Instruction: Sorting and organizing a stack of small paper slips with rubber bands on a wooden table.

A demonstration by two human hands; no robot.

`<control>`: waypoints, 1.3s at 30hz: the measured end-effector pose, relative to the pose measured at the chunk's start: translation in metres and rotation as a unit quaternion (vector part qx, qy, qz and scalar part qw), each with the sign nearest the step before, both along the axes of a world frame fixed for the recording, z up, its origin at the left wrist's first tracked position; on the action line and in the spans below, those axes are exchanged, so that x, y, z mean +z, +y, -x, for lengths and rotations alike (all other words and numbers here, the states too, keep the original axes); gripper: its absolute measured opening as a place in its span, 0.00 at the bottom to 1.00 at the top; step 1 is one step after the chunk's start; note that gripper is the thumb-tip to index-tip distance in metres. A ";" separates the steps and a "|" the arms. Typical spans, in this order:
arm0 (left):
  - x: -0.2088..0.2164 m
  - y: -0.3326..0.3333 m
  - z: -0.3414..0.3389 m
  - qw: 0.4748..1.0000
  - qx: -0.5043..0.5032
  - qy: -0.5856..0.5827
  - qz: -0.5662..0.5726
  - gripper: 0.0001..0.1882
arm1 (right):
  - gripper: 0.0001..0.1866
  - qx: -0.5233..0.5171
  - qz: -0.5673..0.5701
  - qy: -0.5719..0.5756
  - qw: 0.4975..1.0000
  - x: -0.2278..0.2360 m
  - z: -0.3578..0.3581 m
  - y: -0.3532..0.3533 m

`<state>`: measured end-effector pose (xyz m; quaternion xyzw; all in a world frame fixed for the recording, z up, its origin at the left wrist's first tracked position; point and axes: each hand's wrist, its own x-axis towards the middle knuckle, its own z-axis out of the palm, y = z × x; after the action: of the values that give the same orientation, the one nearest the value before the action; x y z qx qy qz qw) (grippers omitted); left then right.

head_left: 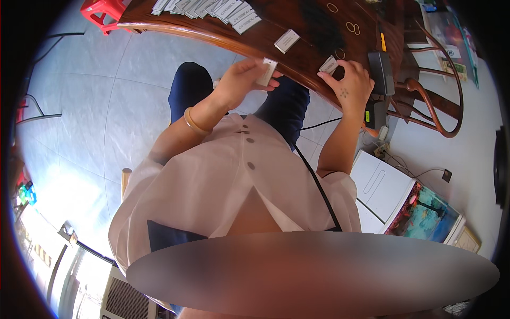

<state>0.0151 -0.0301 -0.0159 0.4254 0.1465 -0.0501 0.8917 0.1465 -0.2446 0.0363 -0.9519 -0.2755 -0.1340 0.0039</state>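
My left hand (241, 80) is closed round a small white rectangular tag (267, 73), held upright just off the table's near edge; a small dark hole shows near its top. Whether it is one tag or a thin stack, I cannot tell. On the table's edge to the right, my right hand (350, 85) pinches white printed tags (328, 65) between thumb and forefinger. A thin rubber band (340, 53) lies right beside those fingers. Between both hands and farther in sits a small stack of white tags (287, 41).
Many white tags (234, 13) lie fanned in rows at the far left of the dark wooden table (212, 38). More rubber bands (353, 27) lie farther back. A black box (381, 73) stands right of my right hand, near a wooden chair (425, 101). A red stool (104, 13) is at far left.
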 end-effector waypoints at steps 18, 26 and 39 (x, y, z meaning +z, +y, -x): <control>-0.003 -0.003 0.002 0.999 0.033 -0.003 0.037 0.12 | 0.30 0.041 -0.060 -0.030 0.997 -0.001 -0.005 -0.006; -0.005 -0.012 -0.001 0.999 0.009 -0.027 0.038 0.14 | 0.29 0.106 -0.147 -0.060 0.982 0.017 0.023 0.011; 0.012 -0.018 0.010 0.997 -0.003 -0.042 -0.064 0.13 | 0.31 0.224 -0.204 -0.032 0.952 -0.012 0.081 0.073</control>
<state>0.0046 -0.0479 -0.0036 0.4841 0.1105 -0.0252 0.8676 0.0659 -0.1720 0.0248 -0.8398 -0.4488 -0.2135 0.2187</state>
